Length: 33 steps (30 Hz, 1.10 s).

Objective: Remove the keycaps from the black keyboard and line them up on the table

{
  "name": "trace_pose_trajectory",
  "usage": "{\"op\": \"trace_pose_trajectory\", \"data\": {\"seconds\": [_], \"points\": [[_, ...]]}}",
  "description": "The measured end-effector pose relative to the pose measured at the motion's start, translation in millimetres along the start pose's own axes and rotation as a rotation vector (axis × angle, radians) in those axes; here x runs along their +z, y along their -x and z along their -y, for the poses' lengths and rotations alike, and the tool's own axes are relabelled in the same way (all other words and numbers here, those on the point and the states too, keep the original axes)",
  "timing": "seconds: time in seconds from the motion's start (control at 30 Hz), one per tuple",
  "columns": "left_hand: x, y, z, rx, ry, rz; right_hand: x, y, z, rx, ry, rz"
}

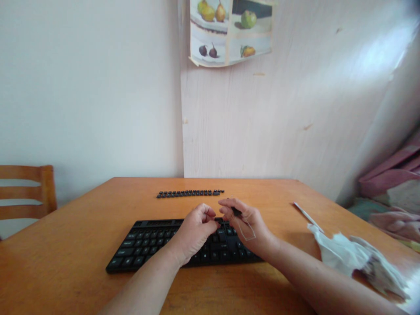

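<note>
A black keyboard (144,245) lies on the orange wooden table (82,218) in front of me. Both hands hover over its right half. My left hand (195,232) is curled, its fingertips resting near the keys. My right hand (244,223) pinches a small dark keycap (236,212), and a thin wire keycap puller (246,231) hangs along its back. Behind the keyboard, a row of removed black keycaps (190,193) lies in a line on the table.
A crumpled white cloth or tissue (354,258) lies at the table's right edge, with a thin white stick (306,215) beside it. A wooden chair (29,192) stands at the left. Bedding shows at far right. A fruit poster hangs on the wall.
</note>
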State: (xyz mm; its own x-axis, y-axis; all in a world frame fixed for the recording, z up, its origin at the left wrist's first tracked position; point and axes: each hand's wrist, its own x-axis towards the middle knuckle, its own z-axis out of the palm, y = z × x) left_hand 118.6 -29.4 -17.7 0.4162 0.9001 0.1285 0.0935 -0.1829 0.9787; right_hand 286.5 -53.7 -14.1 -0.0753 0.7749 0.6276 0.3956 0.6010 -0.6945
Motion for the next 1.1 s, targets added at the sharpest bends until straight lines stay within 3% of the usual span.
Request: {"op": "trace_pose_trajectory", "data": {"seconds": [0.17,0.33,0.7,0.9,1.1], "points": [[-0.3,0.3,-4.7,-0.006,0.079,-0.009,-7.7,-1.6,-6.9,-0.11,0.227,0.104],[-0.3,0.5,-7.4,-0.016,0.112,-0.018,-18.6,-1.4,-2.4,-0.125,0.407,0.256],[-0.9,1.6,-8.0,-0.033,0.077,0.011,-22.0,-5.7,2.1,-0.1,0.502,0.304],[-7.3,-2.8,-3.1,0.102,-0.22,-0.122,-47.5,-23.3,-21.6,0.042,0.467,0.14],[-10.3,-4.6,10.3,0.244,-0.656,-0.15,-79.7,-43.3,-58.1,0.18,0.451,0.12]]}}
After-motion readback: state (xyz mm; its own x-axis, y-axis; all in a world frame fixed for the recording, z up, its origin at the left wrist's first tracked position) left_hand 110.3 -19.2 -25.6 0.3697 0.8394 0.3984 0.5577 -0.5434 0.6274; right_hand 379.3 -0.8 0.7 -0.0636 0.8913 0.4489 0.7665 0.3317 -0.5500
